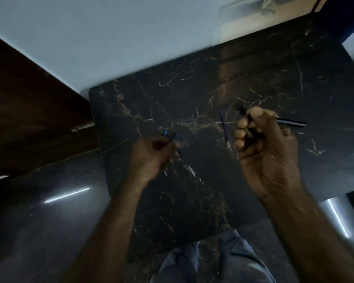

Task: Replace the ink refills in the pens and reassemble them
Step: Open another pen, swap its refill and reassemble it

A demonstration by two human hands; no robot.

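A dark pen barrel (290,122) is held in the right hand (264,148), which is closed in a fist around its middle. The barrel's longer end sticks out to the right of the fist, and a short black end (242,109) shows above the curled fingers on the left. Just left of that fist, a thin blue ink refill (224,128) lies loose on the tabletop (151,103), running roughly up and down with its pale tip toward the person.

The left hand (151,158) is also closed, gripping slim pen parts. A silvery piece (175,137) and a bluish glint beside it poke out above the knuckles, and a short pale end shows below the hand. The picture is too blurred there to tell exactly which parts these are. Just to the right of this hand, another thin refill (185,162) lies slantwise, its whitish end pointing down and to the right; whether the fingers touch it cannot be told.

The tabletop is dark marble with pale veins. It stands against a light wall (110,37), with a brown wooden panel (29,111) to the left. Below its near edge, grey-blue trousers (233,262) and a glossy dark floor (49,221) are visible.
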